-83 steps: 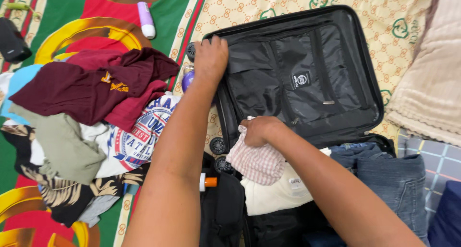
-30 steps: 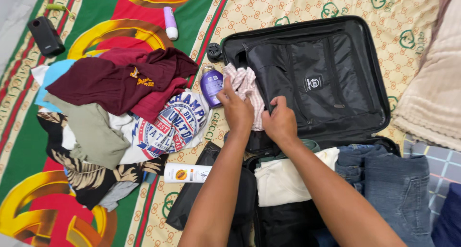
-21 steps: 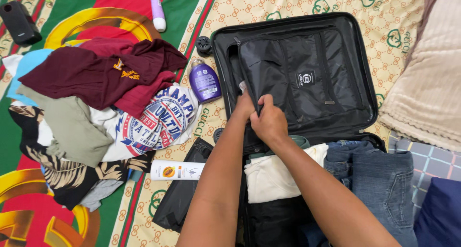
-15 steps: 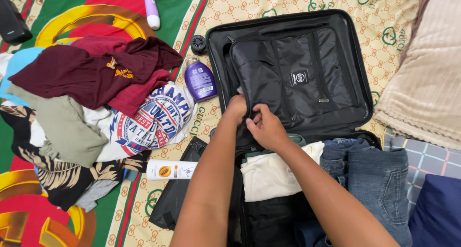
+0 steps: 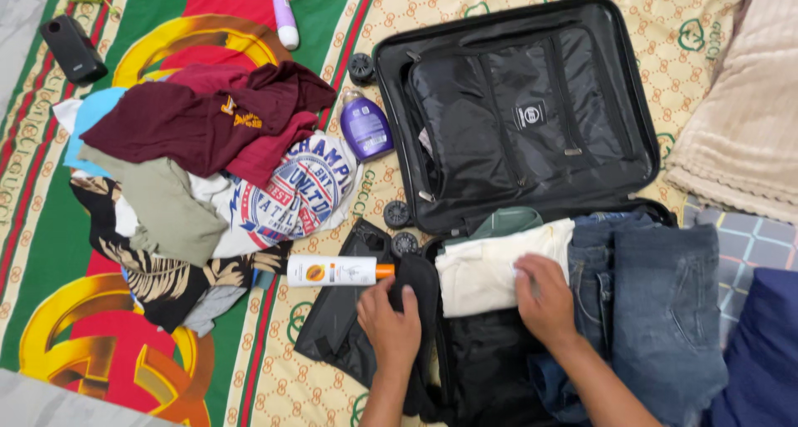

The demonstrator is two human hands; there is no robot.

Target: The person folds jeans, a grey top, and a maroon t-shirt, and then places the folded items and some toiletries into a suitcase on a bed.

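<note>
Patterned blankets in green, red and cream cover the floor (image 5: 349,12) where a black suitcase (image 5: 640,120) lies open, its lid half flat at the top and its packed half nearest the person. Half a second ago both hands were up at the lid's black lining, tucking a pink checked cloth in behind it; now only a sliver of that cloth (image 5: 426,140) shows at the lining's left edge, and both hands have dropped to the lower half. So the cloth looks stowed, and attention has gone to the folded clothes.

Right hand (image 5: 544,298) lies flat, fingers spread and open, gripping nothing, on the cream folded top (image 5: 482,269) and the jeans (image 5: 665,302) just beside it. Left hand (image 5: 391,327) rests with its fingers loosely curled over the black edge of the case, holding nothing, its fingertips just below the white tube with the orange cap (image 5: 337,271).

Further out, a purple bottle (image 5: 366,128) lies near the lid's left side. A heap of clothes, a maroon shirt (image 5: 183,120) on top and a printed white shirt (image 5: 291,194) beneath, sits to the left. A small lilac bottle (image 5: 286,30) and a black speaker (image 5: 73,48) lie well apart at the top
</note>
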